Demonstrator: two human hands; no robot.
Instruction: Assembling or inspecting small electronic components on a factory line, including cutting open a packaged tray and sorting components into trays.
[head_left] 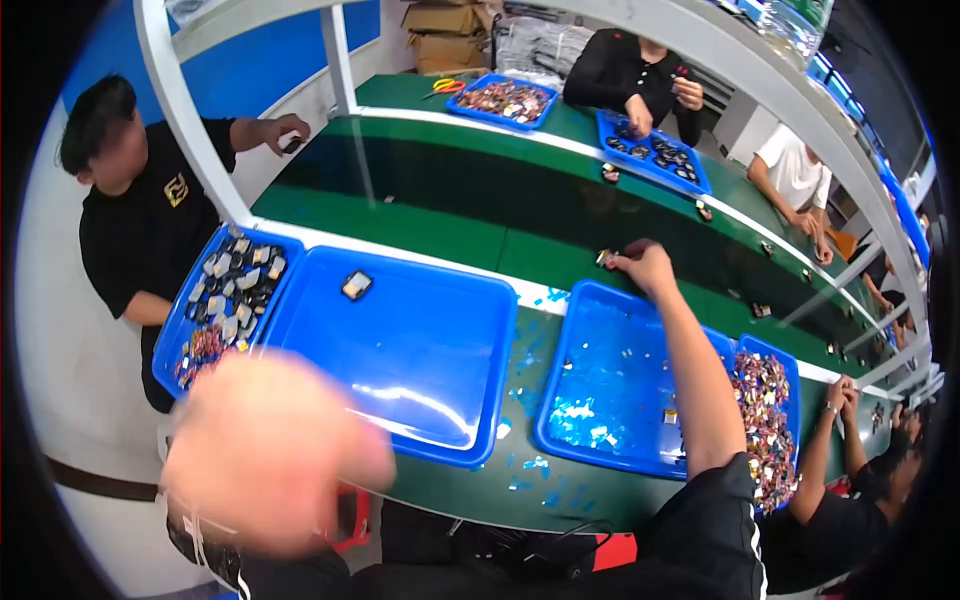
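My right hand (pixel 645 267) reaches far forward over the green conveyor belt (pixel 450 215) and pinches a small dark part (pixel 604 258) at its fingertips. My left hand (pixel 265 445) is close to the camera and badly blurred, so its fingers cannot be made out. It hovers over the near left corner of a large blue tray (pixel 420 400) that holds one small part (pixel 356 285). My right forearm crosses a second blue tray (pixel 600 380) strewn with small bits.
A blue tray (pixel 205 270) at the left holds several small parts, and another (pixel 765 420) at the right is heaped with colourful pieces. Other people work around the belt at left, far side and right. White frame posts (pixel 185 110) rise at the left.
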